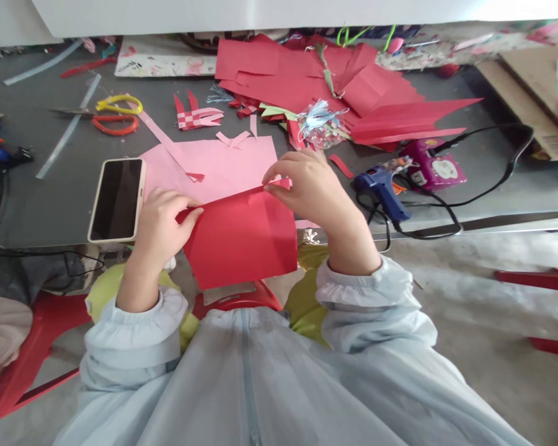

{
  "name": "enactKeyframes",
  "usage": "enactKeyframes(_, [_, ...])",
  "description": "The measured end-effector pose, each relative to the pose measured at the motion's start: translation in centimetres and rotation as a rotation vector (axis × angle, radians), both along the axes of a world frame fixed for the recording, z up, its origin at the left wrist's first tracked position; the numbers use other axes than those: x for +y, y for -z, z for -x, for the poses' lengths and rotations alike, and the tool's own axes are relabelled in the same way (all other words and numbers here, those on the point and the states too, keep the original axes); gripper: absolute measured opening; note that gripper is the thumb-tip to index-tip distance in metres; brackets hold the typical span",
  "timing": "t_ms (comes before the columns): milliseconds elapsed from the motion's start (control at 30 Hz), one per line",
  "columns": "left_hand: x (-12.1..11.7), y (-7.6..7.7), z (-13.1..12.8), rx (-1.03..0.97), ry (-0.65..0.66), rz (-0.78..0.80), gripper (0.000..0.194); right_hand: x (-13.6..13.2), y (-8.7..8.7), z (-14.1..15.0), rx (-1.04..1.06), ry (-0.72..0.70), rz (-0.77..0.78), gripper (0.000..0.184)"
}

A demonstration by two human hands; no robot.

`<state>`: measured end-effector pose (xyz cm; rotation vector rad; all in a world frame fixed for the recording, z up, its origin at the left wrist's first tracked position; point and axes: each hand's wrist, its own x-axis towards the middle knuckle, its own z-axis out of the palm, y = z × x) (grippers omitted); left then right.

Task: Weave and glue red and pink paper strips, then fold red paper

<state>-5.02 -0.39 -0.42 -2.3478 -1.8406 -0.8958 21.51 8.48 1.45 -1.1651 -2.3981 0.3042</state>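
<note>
A red paper sheet (246, 241) is stretched between both hands at the table's front edge, its lower part hanging past the edge. My left hand (162, 226) pinches its upper left corner between thumb and fingers. At the upper right corner my right hand (302, 183) pinches the top edge, where a narrow strip looks folded over. Behind the red sheet lies a pink paper sheet (227, 162) with several cut pink strips on it. A woven red and pink paper piece (198, 116) rests farther back.
Left of the pink paper are a phone (117, 199) and scissors (116, 114). Red paper sheets (302, 80) pile up at the back. On the right sit a blue glue gun (384, 189), a purple power box (432, 166) with black cords, and cardboard (530, 99).
</note>
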Motion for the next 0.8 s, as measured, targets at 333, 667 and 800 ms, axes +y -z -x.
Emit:
enactKeyframes(333, [0.7,0.6,-0.6,-0.063,-0.044,-0.127,0.008,-1.2,0.2,2.8,-0.055,-0.116,0.029,0.014])
enactKeyframes(667, [-0.2,1.4,-2.3,0.204,-0.083,-0.125,0.022,-0.8,1.9,3.7,-0.196,-0.075,-0.117,0.033])
enactKeyframes(800, [-1.6,0.8,-3.9,0.351,-0.101,-0.053,0.032,-0.9,2.6,3.5,-0.203,-0.096,-0.195,0.039])
